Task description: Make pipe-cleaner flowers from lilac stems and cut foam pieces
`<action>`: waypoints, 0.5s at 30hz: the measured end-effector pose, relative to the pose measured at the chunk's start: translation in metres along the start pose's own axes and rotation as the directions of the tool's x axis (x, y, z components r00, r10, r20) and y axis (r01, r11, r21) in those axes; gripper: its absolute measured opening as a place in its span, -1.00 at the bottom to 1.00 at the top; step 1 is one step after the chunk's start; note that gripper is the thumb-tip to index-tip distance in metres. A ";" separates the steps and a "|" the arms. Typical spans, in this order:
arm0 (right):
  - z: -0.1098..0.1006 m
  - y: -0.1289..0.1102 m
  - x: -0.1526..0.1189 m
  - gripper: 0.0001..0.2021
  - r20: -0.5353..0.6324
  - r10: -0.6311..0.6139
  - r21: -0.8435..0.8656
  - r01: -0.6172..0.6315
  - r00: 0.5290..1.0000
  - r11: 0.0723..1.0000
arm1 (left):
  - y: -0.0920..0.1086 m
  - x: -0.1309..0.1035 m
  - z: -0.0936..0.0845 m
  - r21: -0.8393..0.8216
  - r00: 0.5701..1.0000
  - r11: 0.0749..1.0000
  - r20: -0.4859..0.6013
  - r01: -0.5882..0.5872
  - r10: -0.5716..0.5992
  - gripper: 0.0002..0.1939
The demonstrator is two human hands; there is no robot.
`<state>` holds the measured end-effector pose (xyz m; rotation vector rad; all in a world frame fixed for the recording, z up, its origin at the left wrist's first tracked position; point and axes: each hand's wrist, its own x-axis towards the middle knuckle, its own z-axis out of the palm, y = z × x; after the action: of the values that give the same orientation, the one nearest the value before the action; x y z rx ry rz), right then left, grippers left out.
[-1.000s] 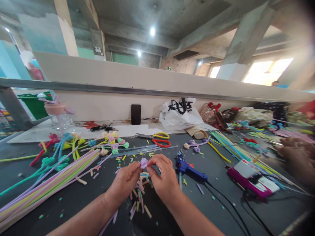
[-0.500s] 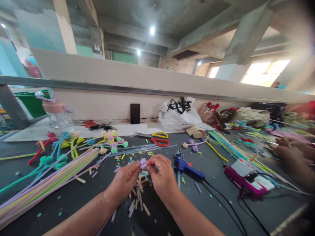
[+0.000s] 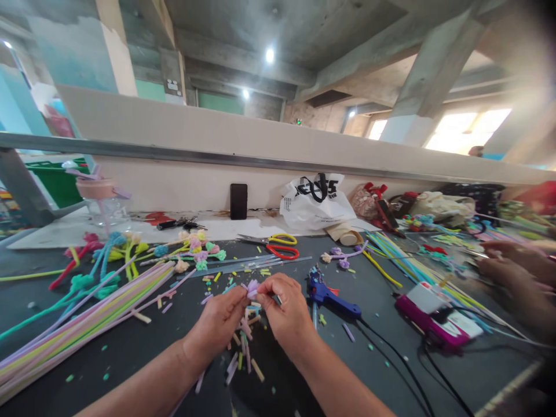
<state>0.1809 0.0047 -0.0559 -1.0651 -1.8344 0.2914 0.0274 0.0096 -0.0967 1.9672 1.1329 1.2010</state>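
Between my fingertips is a small lilac flower made of short fuzzy pipe-cleaner pieces. My left hand pinches it from the left, with the fingers closed. From the other side, the thumb and forefinger of my right hand are closed on its petals. Below the hands lies a scatter of short cut pipe-cleaner pieces in pink, lilac, cream and green. A blue glue gun rests just right of my right hand. Scissors with red and yellow handles lie beyond the hands.
Long pastel pipe cleaners and finished fuzzy flowers are at left. A phone, a white bag and a lidded cup stand at the back. A purple-white device with cables and a co-worker's hands are at right.
My hands stay almost in place around the lilac flower, with only a slight shift of the fingers. The co-worker's hands at right have moved a little.
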 end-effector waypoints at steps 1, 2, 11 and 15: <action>-0.002 0.000 0.001 -0.90 0.000 0.007 0.049 -0.007 1.000 0.999 | 0.000 0.000 0.001 -0.037 1.000 0.999 0.002 0.016 -0.016 -0.74; -0.004 0.000 0.002 -0.90 -0.014 0.009 0.099 -0.008 1.000 0.995 | -0.001 0.001 0.001 -0.088 0.999 0.995 0.009 0.045 -0.044 -0.73; -0.009 0.004 0.002 -0.87 -0.151 -0.043 0.132 0.063 0.988 0.989 | 0.008 0.004 0.002 -0.602 0.911 0.684 0.303 0.412 -0.282 -0.67; -0.009 -0.003 -0.001 -0.87 -0.160 -0.084 0.125 0.104 0.984 0.987 | 0.011 0.002 -0.001 -0.651 0.918 0.650 0.324 0.392 -0.230 -0.69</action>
<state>0.1867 -0.0001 -0.0503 -0.8818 -1.6970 0.2636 0.0312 0.0062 -0.0873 1.2001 0.6957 0.9939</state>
